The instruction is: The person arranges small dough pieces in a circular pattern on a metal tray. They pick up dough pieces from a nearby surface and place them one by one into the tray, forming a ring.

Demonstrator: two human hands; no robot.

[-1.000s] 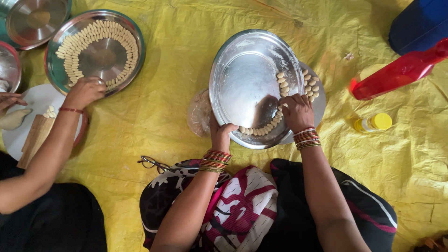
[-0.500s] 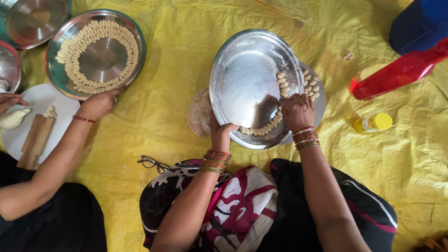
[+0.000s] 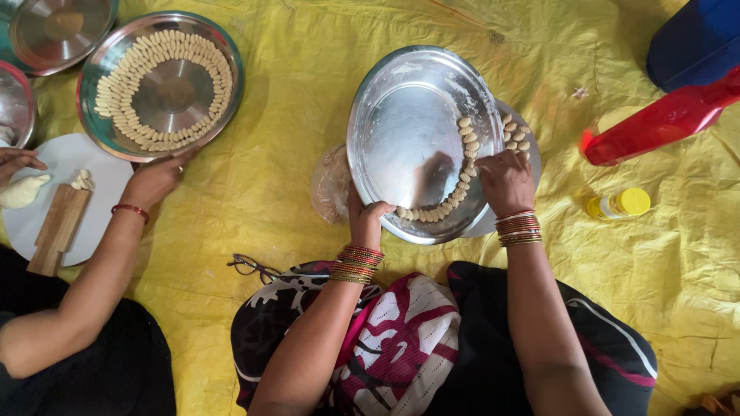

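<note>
Steel plate, tilted, with a curved row of dough pieces.
Left hand grips its rim; right hand fingers pinch pieces; plate hides a white disc.

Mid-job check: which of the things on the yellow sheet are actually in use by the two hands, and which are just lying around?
In use:
left hand gripping the steel plate
right hand at the row of dough pieces

Lying about:
spectacles
red bottle
yellow-capped bottle
blue container
neighbour's filled plate
</note>
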